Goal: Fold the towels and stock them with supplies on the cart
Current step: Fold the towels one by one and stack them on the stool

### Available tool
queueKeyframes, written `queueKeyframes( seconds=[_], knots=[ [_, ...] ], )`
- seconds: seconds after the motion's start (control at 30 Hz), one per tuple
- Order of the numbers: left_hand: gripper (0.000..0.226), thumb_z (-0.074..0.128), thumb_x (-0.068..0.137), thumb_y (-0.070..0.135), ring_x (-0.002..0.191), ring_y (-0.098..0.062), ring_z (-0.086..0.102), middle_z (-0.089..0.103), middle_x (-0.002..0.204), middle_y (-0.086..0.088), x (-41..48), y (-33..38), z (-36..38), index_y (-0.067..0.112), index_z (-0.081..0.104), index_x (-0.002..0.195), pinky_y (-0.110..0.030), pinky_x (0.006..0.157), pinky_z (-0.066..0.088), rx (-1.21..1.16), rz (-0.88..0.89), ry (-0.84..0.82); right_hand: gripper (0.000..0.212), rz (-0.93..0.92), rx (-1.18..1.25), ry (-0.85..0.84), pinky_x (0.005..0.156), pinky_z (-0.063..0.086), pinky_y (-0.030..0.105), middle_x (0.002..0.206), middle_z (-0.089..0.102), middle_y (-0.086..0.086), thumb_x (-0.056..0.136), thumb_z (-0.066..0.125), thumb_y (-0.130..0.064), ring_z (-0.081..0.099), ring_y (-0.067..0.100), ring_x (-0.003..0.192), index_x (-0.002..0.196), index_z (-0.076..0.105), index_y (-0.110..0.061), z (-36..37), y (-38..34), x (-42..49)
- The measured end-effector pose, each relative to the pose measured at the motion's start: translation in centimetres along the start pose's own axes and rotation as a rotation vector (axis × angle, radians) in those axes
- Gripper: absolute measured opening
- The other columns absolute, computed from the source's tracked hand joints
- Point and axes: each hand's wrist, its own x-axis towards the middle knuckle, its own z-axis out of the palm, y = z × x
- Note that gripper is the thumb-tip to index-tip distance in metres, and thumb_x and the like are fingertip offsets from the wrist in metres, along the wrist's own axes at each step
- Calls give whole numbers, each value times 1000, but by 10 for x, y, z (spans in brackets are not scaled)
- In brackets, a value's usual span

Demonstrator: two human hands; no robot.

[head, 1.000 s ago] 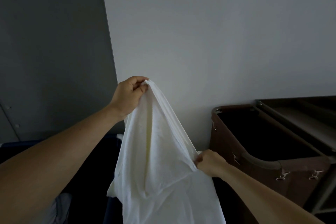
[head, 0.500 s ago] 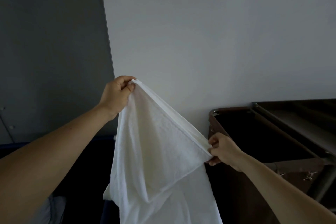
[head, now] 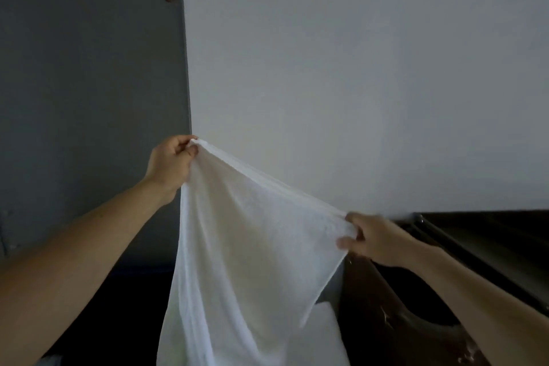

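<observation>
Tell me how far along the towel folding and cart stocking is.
Done: no folded towel shows anywhere. In hand: the left hand and right hand pinch the top edge of a white towel, stretched out and hanging unfolded. Left: folding it and stocking the brown cart beside it.

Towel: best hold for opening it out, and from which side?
Pinch the top hem of the towel at its two ends, coming in from the outer sides, where the left hand and right hand hold it. The hem runs taut between them and the rest hangs free.

One towel [head: 246, 261] — two hands [head: 170, 166] [head: 374, 239] — one cart [head: 490, 226].
</observation>
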Motion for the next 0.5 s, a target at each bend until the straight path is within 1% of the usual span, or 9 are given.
queueKeyframes(
  seconds=[0.03,0.1,0.13,0.2,0.27,0.33,0.37,0.43,0.5],
  knots=[
    [23,57,99,14,101,-15,61,67,111,-2,13,13,-5,12,67,119,-27,84,47,-23,5,47,26,-6,39,164,68,52,33,72,65,-6,88,68,-51,65,16,70,87,60,-26,-31,-9,15],
    [24,56,99,14,100,-15,61,67,111,-2,42,42,-16,11,67,120,-22,79,46,-76,44,127,31,-40,174,469,53,46,22,54,61,-5,87,70,-49,60,9,55,75,61,-21,-95,-35,43],
    [24,55,100,15,100,-14,61,67,110,-1,54,56,-22,12,67,120,-18,76,45,-88,67,157,33,-60,228,558,47,40,16,49,60,-4,86,71,-48,55,4,47,72,61,-20,-123,-50,54],
    [25,54,100,16,100,-14,60,66,110,2,73,76,-33,14,67,122,-15,72,43,-56,97,192,35,-73,301,553,42,36,15,48,61,-2,86,72,-45,51,5,41,75,59,-14,-164,-78,67],
    [27,54,99,15,100,-17,61,66,110,0,85,83,-46,12,67,123,-22,77,44,28,121,185,33,-72,319,424,42,37,22,51,62,3,87,75,-37,53,14,46,79,58,-10,-193,-101,70],
    [27,57,98,15,100,-17,62,68,105,4,93,88,-57,13,69,121,-25,82,45,87,160,164,30,-91,277,459,44,39,27,53,63,6,86,77,-32,54,20,50,81,59,-10,-223,-123,70],
    [23,58,98,17,98,-15,63,68,98,11,97,93,-61,19,72,116,-23,79,45,77,190,157,29,-114,276,564,44,41,27,52,63,4,85,78,-32,54,17,47,81,59,-11,-236,-133,71],
    [26,57,96,19,82,-2,63,64,77,28,103,112,-66,39,74,90,-16,67,45,28,235,165,26,-161,323,768,43,43,25,54,64,5,86,77,-32,54,12,41,83,56,-16,-253,-152,75],
    [37,54,93,15,67,-1,57,62,67,22,112,122,-70,38,68,69,-18,61,44,-6,211,141,24,-144,320,752,44,46,28,68,66,10,88,75,-26,58,16,45,93,54,-17,-253,-166,78]
  ],
)
